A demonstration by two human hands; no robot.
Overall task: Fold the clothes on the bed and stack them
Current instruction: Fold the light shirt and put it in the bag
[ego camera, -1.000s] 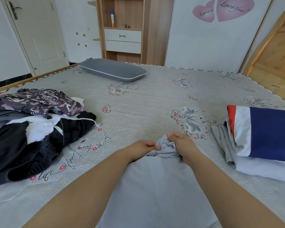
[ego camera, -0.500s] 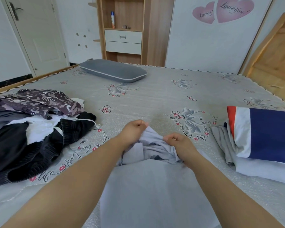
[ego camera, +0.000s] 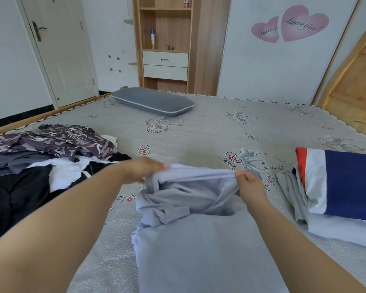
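A light grey-blue garment [ego camera: 199, 235] lies in front of me on the bed [ego camera: 209, 132], its far end bunched and lifted. My left hand [ego camera: 144, 169] grips the raised far edge at its left corner. My right hand [ego camera: 248, 182] pinches the same edge at its right corner, so the cloth stretches between them. An unfolded pile of dark, white and camouflage clothes [ego camera: 40, 166] lies at the left. At the right sits a stack of folded clothes [ego camera: 338, 193] with a navy, white and red piece on top.
A grey pillow [ego camera: 152, 101] lies at the far side of the bed. Behind it stand a wooden shelf unit with drawers [ego camera: 165, 60] and a white door [ego camera: 59, 49]. A wooden board [ego camera: 355, 87] leans at the far right.
My hands have moved apart and up, spreading the bunched far end of the grey-blue garment into a stretched edge. The camera view has tilted up a little.
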